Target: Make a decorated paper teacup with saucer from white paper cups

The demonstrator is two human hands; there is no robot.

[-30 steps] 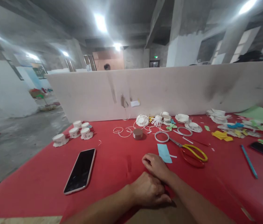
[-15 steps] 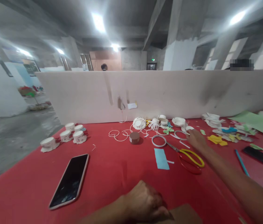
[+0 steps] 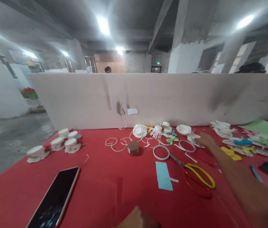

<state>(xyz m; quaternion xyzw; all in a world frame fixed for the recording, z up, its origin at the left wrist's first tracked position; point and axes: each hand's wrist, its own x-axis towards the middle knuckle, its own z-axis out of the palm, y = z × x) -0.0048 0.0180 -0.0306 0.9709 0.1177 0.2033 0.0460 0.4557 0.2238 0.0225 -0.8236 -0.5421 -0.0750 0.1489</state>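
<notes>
My right hand (image 3: 205,139) stretches far forward over the red table (image 3: 100,190), its fingers on or at a white paper cup piece (image 3: 194,138) beside a white ring (image 3: 187,145). The fingers are blurred and partly hidden, so the grip is unclear. Only the top of my left hand (image 3: 137,220) shows at the bottom edge; its fingers are out of sight. Yellow-handled scissors (image 3: 197,175) and a light blue paper strip (image 3: 163,175) lie between the two hands.
A black phone (image 3: 53,201) lies at the lower left. Several white paper cups (image 3: 58,144) stand at the left. A brown tape roll (image 3: 133,148), white rings and cut paper shapes lie near a white partition board (image 3: 148,98). Coloured scraps, a blue pen and a dark object lie at the right.
My right hand left the left hand and reached forward to the white pieces at the back of the table. The view tipped up, so my left hand sank to the bottom edge.
</notes>
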